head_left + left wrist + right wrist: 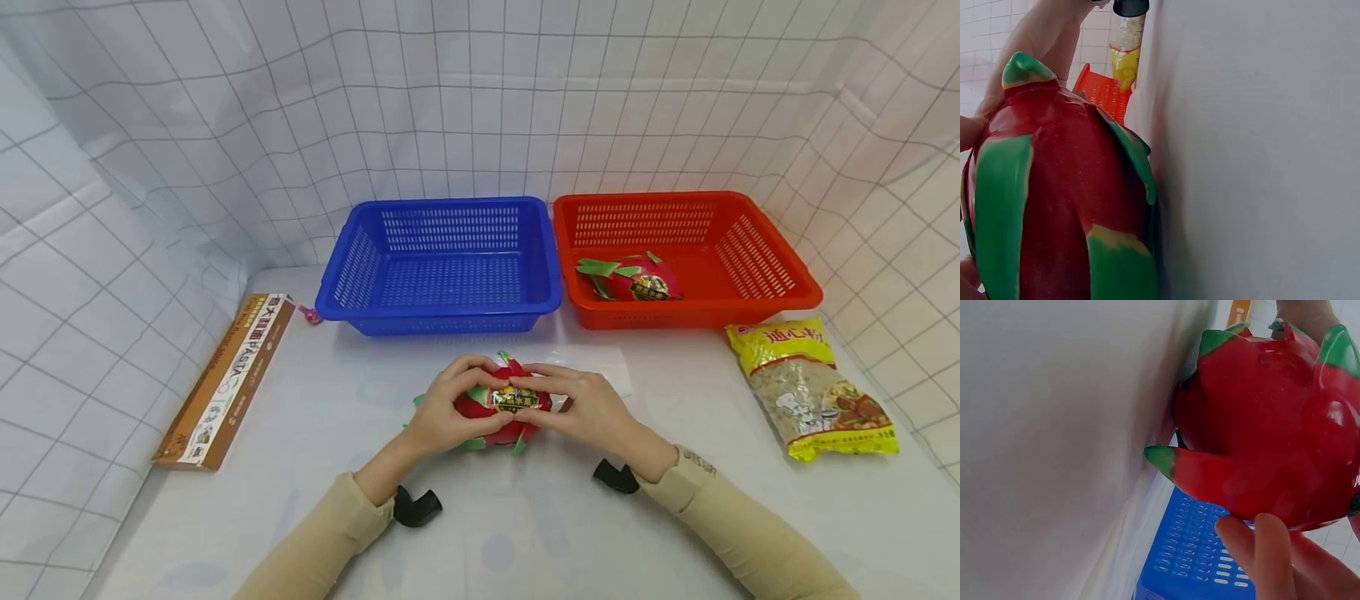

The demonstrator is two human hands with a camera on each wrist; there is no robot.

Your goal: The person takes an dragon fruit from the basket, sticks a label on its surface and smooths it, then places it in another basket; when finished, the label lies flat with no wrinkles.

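In the head view a red dragon fruit [463,407] with green scales lies on the table between both hands. A black and gold label [514,398] sits on its upper face. My left hand [441,408] curves round the fruit from the left, its fingertips and thumb at the label's edge. From the other side my right hand [588,408] holds it the same way, and the two hands' fingertips nearly meet over the label. The fruit fills much of both wrist views, where the right fingers [1270,547] lie along its side.
A blue basket [442,321] stands behind the hands. Beside it a red basket [697,312] holds another labelled dragon fruit [637,277]. A pasta box [228,379] and a wrapped pink sweet [311,315] are left, a macaroni bag [813,392] right. A white sheet [611,367] lies behind the right hand.
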